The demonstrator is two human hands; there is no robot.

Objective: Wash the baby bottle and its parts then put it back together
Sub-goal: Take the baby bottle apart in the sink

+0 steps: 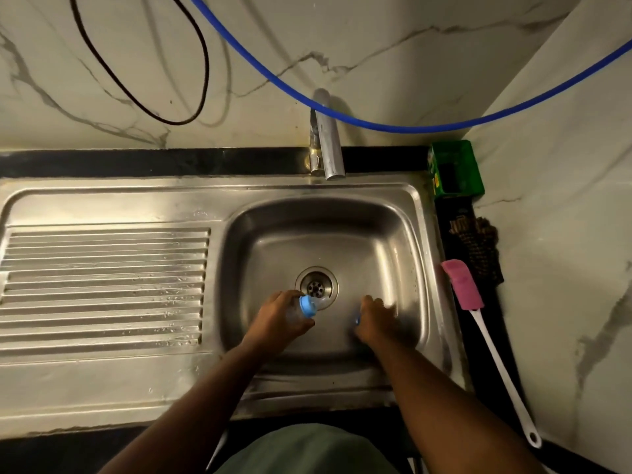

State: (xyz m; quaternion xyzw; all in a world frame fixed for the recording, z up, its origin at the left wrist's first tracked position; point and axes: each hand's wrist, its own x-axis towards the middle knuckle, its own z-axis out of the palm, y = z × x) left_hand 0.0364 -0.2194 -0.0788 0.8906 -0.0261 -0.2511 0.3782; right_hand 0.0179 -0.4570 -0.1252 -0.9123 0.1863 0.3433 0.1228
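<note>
Clear bottle [297, 314], blue ring – left hand [278, 316] grips it; right hand [374, 321] blurred – grip unclear.

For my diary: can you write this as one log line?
left hand: holds baby bottle | right hand: blurred, small blue part | sink basin: tap off

Blue hose [376, 123], green box [456, 171]

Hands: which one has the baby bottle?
The left hand grips the clear baby bottle with the blue collar, beside the drain; the right hand doesn't.
</note>
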